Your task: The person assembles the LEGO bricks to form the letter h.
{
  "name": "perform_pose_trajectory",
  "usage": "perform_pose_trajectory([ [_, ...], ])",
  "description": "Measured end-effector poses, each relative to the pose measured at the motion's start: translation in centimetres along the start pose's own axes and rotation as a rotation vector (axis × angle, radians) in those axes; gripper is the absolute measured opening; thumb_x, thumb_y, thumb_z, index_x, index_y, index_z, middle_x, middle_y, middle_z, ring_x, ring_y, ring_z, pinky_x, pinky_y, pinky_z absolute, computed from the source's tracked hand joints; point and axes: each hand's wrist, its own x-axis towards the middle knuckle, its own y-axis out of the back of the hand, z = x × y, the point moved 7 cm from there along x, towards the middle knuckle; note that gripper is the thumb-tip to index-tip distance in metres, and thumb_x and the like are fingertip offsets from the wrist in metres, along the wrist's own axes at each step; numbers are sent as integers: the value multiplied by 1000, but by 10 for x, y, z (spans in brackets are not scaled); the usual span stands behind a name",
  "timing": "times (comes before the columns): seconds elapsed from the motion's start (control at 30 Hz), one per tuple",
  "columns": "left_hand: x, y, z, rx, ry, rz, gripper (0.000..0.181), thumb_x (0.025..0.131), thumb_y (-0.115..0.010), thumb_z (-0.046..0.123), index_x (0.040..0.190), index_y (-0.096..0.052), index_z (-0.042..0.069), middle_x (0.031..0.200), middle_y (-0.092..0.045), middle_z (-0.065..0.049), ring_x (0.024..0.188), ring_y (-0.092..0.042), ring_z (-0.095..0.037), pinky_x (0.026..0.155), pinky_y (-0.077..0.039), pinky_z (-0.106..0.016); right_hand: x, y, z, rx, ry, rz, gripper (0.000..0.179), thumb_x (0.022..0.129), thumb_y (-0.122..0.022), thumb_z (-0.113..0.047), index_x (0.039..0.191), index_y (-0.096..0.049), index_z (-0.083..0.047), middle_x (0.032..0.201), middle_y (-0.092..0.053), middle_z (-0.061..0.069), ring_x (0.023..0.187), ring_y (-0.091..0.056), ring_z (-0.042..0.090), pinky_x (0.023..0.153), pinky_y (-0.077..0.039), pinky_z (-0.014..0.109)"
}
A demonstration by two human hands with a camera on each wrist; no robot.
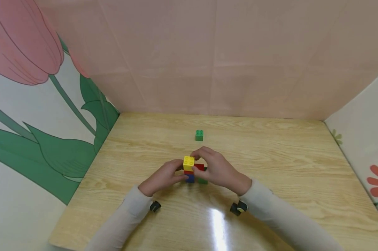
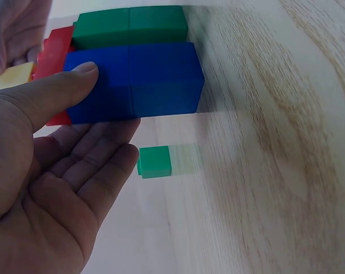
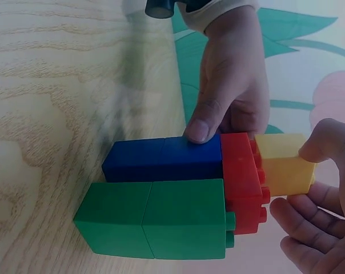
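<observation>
Two blue bricks (image 2: 132,80) stand stacked as a column beside a column of two green bricks (image 3: 152,220). A red brick (image 3: 241,182) lies across the top of the blue column and reaches toward the green one. My left hand (image 1: 165,177) holds the blue column, thumb on its near face and fingers on the far side. With thumb and fingers, my right hand (image 1: 221,170) pinches a yellow brick (image 1: 189,163) at the red brick's left-end studs. Whether the yellow brick is fully pressed down, I cannot tell.
A small loose green brick (image 1: 199,135) rests on the wooden table (image 1: 270,150) beyond the stack. A pink backdrop (image 1: 214,69) rises at the table's back edge, with flower-printed walls (image 1: 63,150) at the sides.
</observation>
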Motion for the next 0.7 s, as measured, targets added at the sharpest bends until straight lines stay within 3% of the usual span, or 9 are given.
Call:
perform_pose_trajectory([
  [0.33,2,0,-1,2,17,-4,42,93,-68,21,132,-56,12,129,-59,0,119,-56,-14,99,-47,-29,1,2,-3,-29,5,-37,34,84,-74,-25,114,-64,-13,102,-63,1,85,-57,7,74,-56,26],
  [0.7,1,-1,0,-12,-4,8,39,92,-70,18,128,-57,11,126,-61,0,118,-57,-14,99,-47,-29,3,3,-11,-51,27,-63,32,85,-73,-24,113,-66,-11,102,-63,1,83,-61,14,71,-55,23],
])
